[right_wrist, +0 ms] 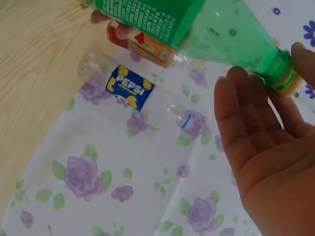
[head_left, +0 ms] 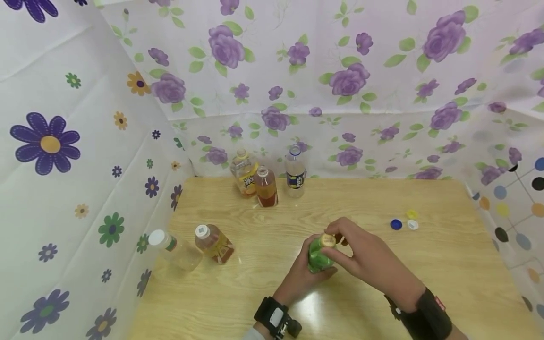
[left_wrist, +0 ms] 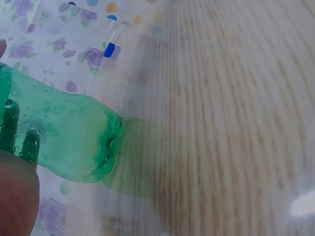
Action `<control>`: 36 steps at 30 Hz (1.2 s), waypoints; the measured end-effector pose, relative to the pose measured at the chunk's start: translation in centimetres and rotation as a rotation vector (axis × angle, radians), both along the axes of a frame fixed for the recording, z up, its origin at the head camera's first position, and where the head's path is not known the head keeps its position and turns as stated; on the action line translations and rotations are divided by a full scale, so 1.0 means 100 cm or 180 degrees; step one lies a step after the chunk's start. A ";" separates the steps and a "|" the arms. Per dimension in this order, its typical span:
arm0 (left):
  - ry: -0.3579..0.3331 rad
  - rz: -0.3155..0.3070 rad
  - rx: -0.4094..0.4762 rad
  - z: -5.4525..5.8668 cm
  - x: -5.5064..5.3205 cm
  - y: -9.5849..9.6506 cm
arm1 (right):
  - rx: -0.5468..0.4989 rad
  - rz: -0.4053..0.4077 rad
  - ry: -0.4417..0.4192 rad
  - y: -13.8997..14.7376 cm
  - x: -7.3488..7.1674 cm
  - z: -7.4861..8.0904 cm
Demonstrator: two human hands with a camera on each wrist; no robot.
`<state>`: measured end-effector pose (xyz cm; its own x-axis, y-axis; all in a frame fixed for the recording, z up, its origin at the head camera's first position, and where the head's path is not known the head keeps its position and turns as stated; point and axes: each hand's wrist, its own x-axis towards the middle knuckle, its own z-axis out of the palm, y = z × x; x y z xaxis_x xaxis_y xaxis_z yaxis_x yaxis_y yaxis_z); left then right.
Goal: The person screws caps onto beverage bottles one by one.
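My left hand (head_left: 301, 276) is wrapped around the body of a green plastic bottle (head_left: 317, 259), which is upright near the middle of the table. My right hand (head_left: 365, 252) holds the bottle's yellow cap (right_wrist: 287, 81) between thumb and index finger; the cap sits on the bottle neck. In the right wrist view the other fingers are bent beside the neck. Droplets cling inside the see-through green bottle (left_wrist: 74, 132) in the left wrist view. Its base is at or just above the table; I cannot tell which.
Uncapped at the back stand a Pepsi bottle (head_left: 295, 172), a bottle of reddish liquid (head_left: 266, 189) and an orange-labelled bottle (head_left: 246, 179). To the left are a white-capped clear bottle (head_left: 182, 252) and a white-capped brown bottle (head_left: 216, 245). Blue (head_left: 396, 224), yellow (head_left: 411, 214) and white (head_left: 412, 225) caps lie right.
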<state>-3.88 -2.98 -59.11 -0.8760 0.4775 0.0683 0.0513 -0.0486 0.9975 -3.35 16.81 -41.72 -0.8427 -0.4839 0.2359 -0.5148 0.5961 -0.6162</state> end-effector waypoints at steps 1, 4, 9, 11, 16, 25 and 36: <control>-0.0018 -0.0005 0.0016 0.000 0.000 0.000 | -0.0022 -0.0056 -0.0086 -0.001 0.000 0.000; -0.0100 -0.0018 0.0041 -0.001 0.002 0.000 | -0.0060 -0.0188 -0.0306 -0.002 0.000 -0.002; -0.0205 0.0020 0.0011 0.000 0.004 -0.001 | -0.0127 -0.0251 -0.0436 0.000 0.001 -0.006; -0.0207 0.0041 -0.0006 0.000 0.005 -0.001 | -0.0156 -0.0225 -0.0502 0.002 0.002 -0.007; -0.0163 0.0077 -0.0064 -0.001 0.004 -0.001 | -0.0014 0.0082 -0.0275 0.005 0.003 -0.008; -0.0232 0.0124 -0.0204 0.002 0.003 -0.002 | 0.0085 0.0453 0.0440 0.002 -0.001 -0.006; -0.0139 0.0006 -0.0067 0.004 0.001 -0.001 | 0.0159 0.0113 0.0592 -0.005 -0.013 0.001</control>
<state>-3.77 -3.10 -58.75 -0.8789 0.4767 0.0198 0.0077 -0.0273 0.9996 -4.66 16.33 -41.60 -0.7691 -0.5275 0.3609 -0.6382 0.6030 -0.4786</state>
